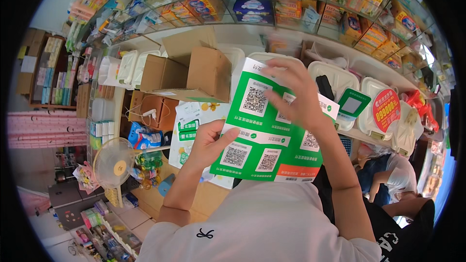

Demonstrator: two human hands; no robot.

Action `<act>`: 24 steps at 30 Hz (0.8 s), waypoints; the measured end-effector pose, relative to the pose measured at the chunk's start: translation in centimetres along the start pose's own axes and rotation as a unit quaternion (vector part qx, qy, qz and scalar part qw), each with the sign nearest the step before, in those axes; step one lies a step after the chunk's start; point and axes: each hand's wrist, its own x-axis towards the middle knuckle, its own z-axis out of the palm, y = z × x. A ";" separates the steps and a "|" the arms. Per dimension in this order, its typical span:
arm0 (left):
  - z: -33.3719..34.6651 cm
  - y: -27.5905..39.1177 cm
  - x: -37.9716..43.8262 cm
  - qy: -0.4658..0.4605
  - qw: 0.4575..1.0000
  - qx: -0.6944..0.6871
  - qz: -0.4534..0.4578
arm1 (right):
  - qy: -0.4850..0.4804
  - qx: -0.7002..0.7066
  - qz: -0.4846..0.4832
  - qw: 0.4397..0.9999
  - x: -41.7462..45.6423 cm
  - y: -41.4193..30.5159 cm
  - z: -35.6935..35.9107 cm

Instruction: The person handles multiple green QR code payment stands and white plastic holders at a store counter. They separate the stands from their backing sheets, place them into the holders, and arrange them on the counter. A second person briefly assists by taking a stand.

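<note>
A green and white sheet of printed payment codes (280, 120) is held up in front of my chest, tilted. At its left edge my left hand (211, 142) pinches it, with the thumb on the printed face. My right hand (296, 91), blurred, is over the upper right part of the sheet with its fingers spread; whether it touches the surface I cannot tell. Behind the sheet's left side lies a patterned paper sheet (184, 145) with green stickers on it.
An open cardboard box (209, 72) stands beyond my left hand. White lidded bins (333, 76) line the counter, one bearing a green code stand (353, 103). A fan (118, 160) is at left; two people (397, 182) are at right. Glass shelves (251, 7) hold packaged goods.
</note>
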 end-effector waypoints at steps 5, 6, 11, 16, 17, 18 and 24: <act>0.8 -0.1 0.1 0.012 0.999 0.040 0.025 | -0.012 0.021 0.044 0.999 -0.6 -2.5 0.3; 0.7 -0.2 0.0 0.018 0.998 0.061 0.026 | -0.025 0.007 0.031 0.999 -0.7 -2.4 0.1; 1.0 0.1 -0.6 0.052 0.989 0.125 0.067 | 0.016 0.057 0.027 0.998 -0.6 -2.8 0.0; 1.5 0.5 -0.7 0.056 0.978 0.165 0.113 | -0.045 0.017 -0.065 0.997 1.0 -4.8 -1.6; 1.4 0.8 -0.5 0.048 0.975 0.182 0.113 | -0.065 -0.023 -0.125 0.990 1.6 -4.8 -2.0; 1.4 1.2 -0.3 0.042 0.972 0.201 0.114 | -0.096 -0.010 -0.165 0.982 2.4 -4.8 -2.1; 1.2 3.0 0.5 0.021 0.981 0.168 0.093 | -0.198 -0.067 -0.264 0.942 5.7 -5.4 -3.9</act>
